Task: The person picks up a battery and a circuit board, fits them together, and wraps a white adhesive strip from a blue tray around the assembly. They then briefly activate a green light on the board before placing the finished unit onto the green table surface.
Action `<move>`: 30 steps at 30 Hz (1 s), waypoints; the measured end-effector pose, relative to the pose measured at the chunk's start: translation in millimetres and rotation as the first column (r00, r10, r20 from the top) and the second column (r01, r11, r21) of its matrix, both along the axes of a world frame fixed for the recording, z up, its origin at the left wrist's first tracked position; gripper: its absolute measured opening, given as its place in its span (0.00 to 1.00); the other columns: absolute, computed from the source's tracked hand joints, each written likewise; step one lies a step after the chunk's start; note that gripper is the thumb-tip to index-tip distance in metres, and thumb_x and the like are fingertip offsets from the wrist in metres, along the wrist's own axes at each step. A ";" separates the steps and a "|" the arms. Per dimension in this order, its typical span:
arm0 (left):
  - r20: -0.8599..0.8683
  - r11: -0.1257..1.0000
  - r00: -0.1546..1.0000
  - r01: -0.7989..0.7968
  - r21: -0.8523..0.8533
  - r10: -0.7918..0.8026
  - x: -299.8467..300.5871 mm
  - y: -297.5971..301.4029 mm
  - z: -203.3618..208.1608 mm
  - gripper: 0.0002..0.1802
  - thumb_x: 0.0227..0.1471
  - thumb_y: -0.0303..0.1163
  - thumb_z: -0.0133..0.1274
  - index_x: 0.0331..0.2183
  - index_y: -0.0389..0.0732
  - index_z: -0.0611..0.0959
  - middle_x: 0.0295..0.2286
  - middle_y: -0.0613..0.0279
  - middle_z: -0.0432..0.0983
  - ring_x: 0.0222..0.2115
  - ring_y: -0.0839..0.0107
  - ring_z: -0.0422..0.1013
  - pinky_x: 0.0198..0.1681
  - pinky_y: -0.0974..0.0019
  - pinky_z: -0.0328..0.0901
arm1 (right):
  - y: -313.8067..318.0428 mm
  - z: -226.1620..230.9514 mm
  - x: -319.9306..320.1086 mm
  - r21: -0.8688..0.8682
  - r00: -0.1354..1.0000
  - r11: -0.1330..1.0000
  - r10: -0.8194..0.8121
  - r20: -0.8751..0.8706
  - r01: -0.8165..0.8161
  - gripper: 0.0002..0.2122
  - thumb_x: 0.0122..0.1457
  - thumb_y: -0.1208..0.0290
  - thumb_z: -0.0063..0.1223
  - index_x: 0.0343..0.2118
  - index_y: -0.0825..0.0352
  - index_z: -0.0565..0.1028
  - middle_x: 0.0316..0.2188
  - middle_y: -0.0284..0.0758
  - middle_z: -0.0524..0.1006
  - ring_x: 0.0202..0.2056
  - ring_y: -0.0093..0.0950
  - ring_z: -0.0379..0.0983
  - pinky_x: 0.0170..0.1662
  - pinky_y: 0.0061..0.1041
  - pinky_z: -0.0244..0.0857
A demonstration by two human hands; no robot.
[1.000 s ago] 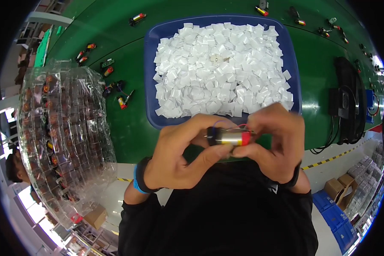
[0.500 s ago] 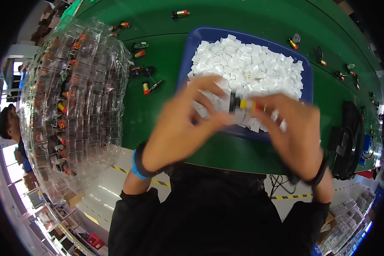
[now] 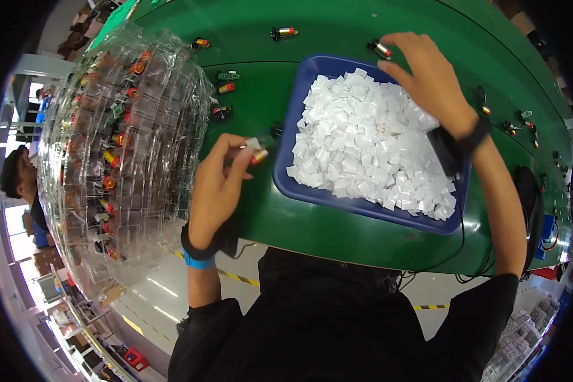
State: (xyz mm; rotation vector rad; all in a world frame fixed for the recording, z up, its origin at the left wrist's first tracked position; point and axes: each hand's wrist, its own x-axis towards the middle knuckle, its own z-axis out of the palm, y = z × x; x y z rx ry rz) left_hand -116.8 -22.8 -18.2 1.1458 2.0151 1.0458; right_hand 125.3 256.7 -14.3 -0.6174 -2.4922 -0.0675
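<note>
At the left, my left hand (image 3: 216, 191) pinches a small cylindrical motor (image 3: 259, 156) with gold and red bands. A whitish piece (image 3: 253, 143) shows at the same fingertips. My right hand (image 3: 430, 79) reaches over the far right rim of a blue tray (image 3: 369, 210). Its thumb and index finger are around one end of another small motor (image 3: 380, 48), black at the other end with a gold and red body. Many small white square pieces (image 3: 356, 140) fill the tray between my hands.
A tall stack of clear plastic trays (image 3: 134, 159) holding motors stands at the left. More motors (image 3: 284, 32) lie scattered on the green table (image 3: 254, 57). A black device (image 3: 444, 153) with a cable hangs by my right wrist. A person (image 3: 22, 178) is at the far left.
My hands have parted from over the tray's near side. The left went left, to the motor beside the clear stack; the right moved far and up with a motor. The view shifted slightly.
</note>
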 end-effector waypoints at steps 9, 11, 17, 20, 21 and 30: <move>-0.240 0.881 0.952 0.272 0.386 -0.188 87.2 7.4 34.8 0.08 0.52 0.24 0.58 0.36 0.36 0.79 0.39 0.56 0.78 0.36 0.64 0.74 0.38 0.67 0.69 | -201.1 42.7 36.6 -0.857 0.953 0.463 -0.075 -0.292 -0.226 0.18 0.50 0.80 0.65 0.45 0.69 0.76 0.40 0.38 0.78 0.38 0.26 0.76 0.33 0.21 0.71; -0.437 0.825 0.879 0.384 0.415 -0.190 97.6 11.5 26.1 0.09 0.51 0.24 0.60 0.36 0.36 0.79 0.40 0.55 0.77 0.37 0.63 0.73 0.39 0.66 0.68 | -214.7 29.9 37.4 -0.840 0.873 0.467 -0.244 -0.423 -0.277 0.19 0.49 0.81 0.66 0.45 0.69 0.75 0.39 0.38 0.78 0.37 0.28 0.77 0.33 0.21 0.72; -0.688 0.758 0.720 0.500 0.419 -0.094 119.5 14.8 26.1 0.16 0.37 0.23 0.66 0.34 0.42 0.84 0.43 0.60 0.77 0.42 0.59 0.71 0.40 0.63 0.69 | -234.6 9.7 28.9 -0.804 0.637 0.351 -0.492 -0.594 -0.479 0.16 0.53 0.81 0.64 0.44 0.70 0.73 0.39 0.39 0.77 0.39 0.27 0.76 0.35 0.22 0.73; -0.673 0.752 0.727 0.517 0.410 -0.133 121.7 14.5 22.7 0.17 0.36 0.25 0.68 0.34 0.42 0.84 0.44 0.60 0.77 0.44 0.58 0.70 0.41 0.62 0.68 | -232.1 1.0 29.7 -0.787 0.589 0.279 -0.539 -0.602 -0.550 0.13 0.55 0.81 0.61 0.43 0.71 0.73 0.38 0.39 0.77 0.38 0.27 0.76 0.35 0.21 0.73; -0.651 0.747 0.742 0.522 0.411 -0.160 120.8 13.3 19.9 0.18 0.36 0.25 0.68 0.35 0.42 0.84 0.44 0.59 0.76 0.44 0.58 0.69 0.42 0.62 0.68 | -231.8 -3.6 31.6 -0.810 0.614 0.276 -0.541 -0.576 -0.517 0.11 0.56 0.82 0.60 0.41 0.71 0.72 0.38 0.39 0.77 0.38 0.27 0.76 0.35 0.21 0.72; 0.177 0.930 0.934 0.260 0.260 -0.311 105.3 13.8 26.0 0.16 0.47 0.24 0.64 0.40 0.37 0.79 0.36 0.60 0.76 0.36 0.73 0.72 0.38 0.71 0.66 | -224.5 1.4 52.7 -0.855 0.840 0.427 -0.310 -0.445 -0.295 0.03 0.60 0.79 0.52 0.34 0.71 0.70 0.40 0.41 0.75 0.39 0.29 0.75 0.43 0.24 0.68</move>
